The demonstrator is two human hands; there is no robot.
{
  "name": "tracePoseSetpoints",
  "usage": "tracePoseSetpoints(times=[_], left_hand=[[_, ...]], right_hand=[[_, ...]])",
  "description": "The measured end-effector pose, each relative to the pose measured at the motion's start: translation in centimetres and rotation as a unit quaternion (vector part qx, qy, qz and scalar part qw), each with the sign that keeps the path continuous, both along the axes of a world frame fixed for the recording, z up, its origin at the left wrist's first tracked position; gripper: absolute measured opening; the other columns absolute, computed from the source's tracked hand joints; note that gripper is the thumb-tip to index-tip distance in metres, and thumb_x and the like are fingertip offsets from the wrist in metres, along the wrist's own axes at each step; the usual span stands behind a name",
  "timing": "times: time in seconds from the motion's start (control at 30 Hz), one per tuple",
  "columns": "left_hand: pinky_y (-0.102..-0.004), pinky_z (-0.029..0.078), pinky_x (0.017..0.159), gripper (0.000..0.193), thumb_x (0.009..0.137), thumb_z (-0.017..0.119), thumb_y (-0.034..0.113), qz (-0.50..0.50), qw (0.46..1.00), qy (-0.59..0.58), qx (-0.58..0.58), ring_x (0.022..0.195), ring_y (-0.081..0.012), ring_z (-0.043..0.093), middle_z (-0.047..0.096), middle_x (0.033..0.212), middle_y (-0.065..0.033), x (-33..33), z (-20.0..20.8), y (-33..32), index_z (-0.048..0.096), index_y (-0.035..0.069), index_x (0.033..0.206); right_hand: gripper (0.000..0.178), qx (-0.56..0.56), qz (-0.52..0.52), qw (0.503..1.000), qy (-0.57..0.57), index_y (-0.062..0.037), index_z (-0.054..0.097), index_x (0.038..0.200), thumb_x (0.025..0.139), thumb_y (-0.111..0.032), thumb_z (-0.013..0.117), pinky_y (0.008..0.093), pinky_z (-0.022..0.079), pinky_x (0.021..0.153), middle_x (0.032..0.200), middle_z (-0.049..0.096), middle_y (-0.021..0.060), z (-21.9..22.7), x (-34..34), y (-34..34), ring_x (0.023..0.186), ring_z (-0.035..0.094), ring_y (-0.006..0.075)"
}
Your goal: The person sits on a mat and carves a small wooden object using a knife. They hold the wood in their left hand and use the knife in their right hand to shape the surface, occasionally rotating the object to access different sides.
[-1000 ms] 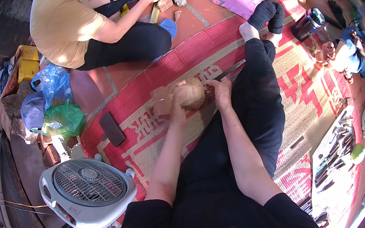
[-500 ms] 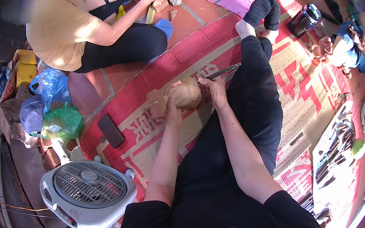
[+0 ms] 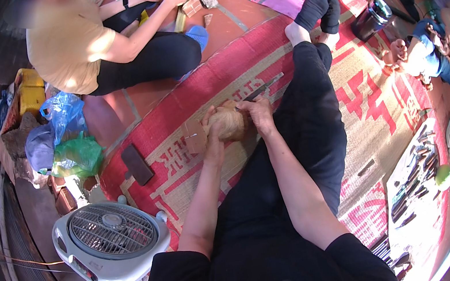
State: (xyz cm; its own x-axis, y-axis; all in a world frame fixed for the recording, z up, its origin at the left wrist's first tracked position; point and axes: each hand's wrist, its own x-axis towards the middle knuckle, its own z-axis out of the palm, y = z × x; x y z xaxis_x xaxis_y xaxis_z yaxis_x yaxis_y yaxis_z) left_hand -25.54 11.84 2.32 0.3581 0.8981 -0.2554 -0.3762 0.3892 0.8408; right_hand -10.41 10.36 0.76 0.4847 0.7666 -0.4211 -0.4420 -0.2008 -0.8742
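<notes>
My left hand (image 3: 213,136) is closed around the side of a round tan coconut-like piece (image 3: 229,122) with a streaky surface, held low over the mat beside my bent leg. My right hand (image 3: 260,114) touches or nearly touches its right side, fingers wrapped on a knife (image 3: 268,87). The slim blade points away to the upper right, and most of the handle is hidden by my fingers. A flat reddish-brown block (image 3: 195,137) lies on the mat just left of my left hand.
A dark oblong block (image 3: 136,164) lies on the patterned mat (image 3: 277,64). A grey fan (image 3: 113,227) stands near left; several tools (image 3: 412,185) lie on a white sheet at right. A tumbler (image 3: 372,18) stands beyond my feet. Another person (image 3: 68,47) sits far left, hands busy.
The round piece and both hands have shifted slightly; the knife's blade has tilted more upward, and my right hand has turned with it. The whole view has moved a little.
</notes>
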Motion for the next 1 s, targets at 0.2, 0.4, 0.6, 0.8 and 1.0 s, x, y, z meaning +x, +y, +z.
tracePoseSetpoints(times=[0.2, 0.4, 0.6, 0.8, 1.0], left_hand=[[-0.0377, 0.039, 0.098, 0.05, 0.081, 0.059, 0.025, -0.052, 0.997, 0.023, -0.056, 0.116, -0.0213, 0.046, 0.048, 0.123, -0.0084, -0.1, 3.2, -0.6, 0.043, 0.01, 0.126], [-0.0385, 0.036, 0.101, 0.048, 0.083, 0.055, 0.026, -0.084, 0.987, -0.01, 0.136, 0.12, -0.0217, 0.044, 0.046, 0.127, -0.0087, 2.2, 10.5, -0.3, 0.044, 0.009, 0.126], [-0.0369, 0.031, 0.104, 0.045, 0.083, 0.057, 0.019, -0.215, 0.935, -0.103, 0.264, 0.125, -0.0236, 0.038, 0.043, 0.13, -0.0124, 11.2, 17.4, -3.2, 0.046, 0.004, 0.123], [-0.0327, 0.036, 0.099, 0.031, 0.088, 0.061, 0.021, -0.316, 0.928, -0.124, 0.152, 0.114, -0.0158, 0.043, 0.048, 0.117, -0.0066, 21.0, 14.3, -16.4, 0.053, 0.005, 0.114], [-0.0359, 0.045, 0.069, 0.022, 0.085, 0.057, 0.028, -0.374, 0.874, -0.061, 0.304, 0.083, -0.0198, 0.057, 0.058, 0.09, -0.0033, 27.0, 2.4, -27.1, 0.057, 0.008, 0.095]], right_hand=[[0.008, 0.064, -0.045, 0.997, -0.015, -0.002, 0.065, 0.077, 0.072, -0.008, 0.067, 0.0241, 0.044, 0.062, 0.071, 0.064, 0.0025, 1.0, -0.9, -0.3, 0.063, 0.057, 0.0114], [0.008, 0.174, -0.137, 0.975, -0.023, -0.0009, 0.066, 0.081, 0.074, 0.0, 0.067, 0.0236, 0.045, 0.068, 0.077, 0.065, 0.0033, 11.2, 0.5, -2.5, 0.07, 0.057, 0.0086], [0.006, 0.289, -0.279, 0.902, -0.159, -0.0017, 0.064, 0.079, 0.074, 0.001, 0.066, 0.0267, 0.043, 0.078, 0.084, 0.064, 0.0043, 20.5, 7.6, -10.9, 0.079, 0.056, 0.0109], [0.02, 0.109, -0.435, 0.882, -0.144, -0.0038, 0.064, 0.093, 0.074, -0.008, 0.069, 0.0266, 0.044, 0.073, 0.083, 0.063, 0.0026, 15.0, 15.4, -26.0, 0.079, 0.057, 0.0116], [0.008, 0.034, -0.511, 0.857, -0.059, -0.0065, 0.059, 0.081, 0.077, -0.007, 0.065, 0.0248, 0.044, 0.061, 0.075, 0.06, 0.0028, 5.8, 15.9, -39.0, 0.068, 0.057, 0.0124]])
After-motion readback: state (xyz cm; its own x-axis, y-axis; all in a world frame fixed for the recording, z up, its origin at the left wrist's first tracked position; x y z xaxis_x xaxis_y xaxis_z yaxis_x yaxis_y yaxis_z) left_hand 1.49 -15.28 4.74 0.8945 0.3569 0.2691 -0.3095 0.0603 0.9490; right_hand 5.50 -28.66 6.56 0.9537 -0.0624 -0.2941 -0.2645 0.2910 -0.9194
